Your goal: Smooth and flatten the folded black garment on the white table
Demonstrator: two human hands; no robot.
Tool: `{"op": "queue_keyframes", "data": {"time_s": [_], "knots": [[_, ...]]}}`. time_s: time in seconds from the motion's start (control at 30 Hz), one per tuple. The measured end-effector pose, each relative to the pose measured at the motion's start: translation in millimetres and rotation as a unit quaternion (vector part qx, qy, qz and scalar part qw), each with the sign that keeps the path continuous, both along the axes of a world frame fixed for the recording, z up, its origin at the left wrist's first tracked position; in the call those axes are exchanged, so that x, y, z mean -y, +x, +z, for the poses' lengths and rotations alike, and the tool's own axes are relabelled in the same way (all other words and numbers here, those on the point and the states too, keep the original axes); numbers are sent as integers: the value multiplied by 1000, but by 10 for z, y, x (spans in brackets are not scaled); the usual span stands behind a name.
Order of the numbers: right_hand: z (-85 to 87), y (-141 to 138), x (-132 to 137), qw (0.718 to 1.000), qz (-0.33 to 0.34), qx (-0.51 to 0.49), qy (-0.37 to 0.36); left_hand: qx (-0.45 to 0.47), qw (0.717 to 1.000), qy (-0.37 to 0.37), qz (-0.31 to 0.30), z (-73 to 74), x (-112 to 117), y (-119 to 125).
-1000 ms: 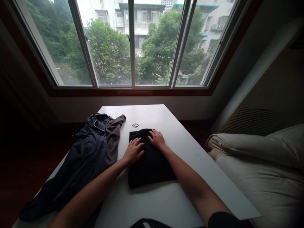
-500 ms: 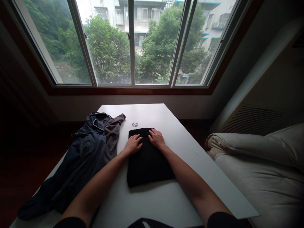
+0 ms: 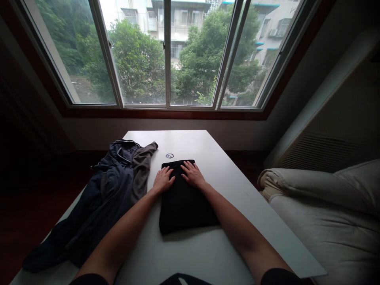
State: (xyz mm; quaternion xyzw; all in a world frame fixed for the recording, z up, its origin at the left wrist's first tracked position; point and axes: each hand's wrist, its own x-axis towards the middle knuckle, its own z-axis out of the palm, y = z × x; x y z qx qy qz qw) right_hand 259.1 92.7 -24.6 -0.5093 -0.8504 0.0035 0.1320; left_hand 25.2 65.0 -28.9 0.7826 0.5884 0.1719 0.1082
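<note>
A black garment (image 3: 185,208), folded into a flat, roughly square bundle, lies on the white table (image 3: 237,198); its exact kind does not show. My left hand (image 3: 164,180) rests on its upper left edge with the fingers stretched out. On the upper right part lies my right hand (image 3: 192,174), palm down and fingers spread. Both hands touch the cloth without gripping it. To the left, a dark blue jacket (image 3: 103,190) with white piping is heaped along the table's edge, with a grey-brown cloth part (image 3: 143,166) at its right side.
A small round black-and-white mark (image 3: 169,156) is on the table beyond the bundle. A pale padded sofa (image 3: 326,213) stands close on the right. Beyond the table's far edge are a wall and a wide window (image 3: 166,55).
My right hand has slid a little left across the black garment, and my left hand has shifted slightly left. The bundle keeps its shape. The whole view has moved slightly.
</note>
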Motion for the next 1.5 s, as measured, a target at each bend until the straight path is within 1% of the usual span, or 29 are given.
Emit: {"op": "queue_keyframes", "data": {"time_s": [0.13, 0.33, 0.57, 0.9, 1.27, 1.5], "knots": [[-11, 8, -18, 1000, -6, 2, -25, -1, 1000, -1, 7, -11, -25, -18], [-14, 11, -36, 999, -12, -2, -37, -3, 1000, -5, 6, -18, -3, -10], [-39, 10, -46, 999, -12, -4, -32, 5, 1000, -1, 5, -20, 4, -17], [0, -19, -25, 999, -21, -1, -29, -11, 1000, 0, 9, -7, 3, -11], [-51, -31, -25, 999, -27, -7, -19, -12, 1000, -2, 7, -23, 2, -17], [-23, -48, -26, 1000, -24, 1, -12, -12, 1000, -1, 10, -26, -2, -16]]}}
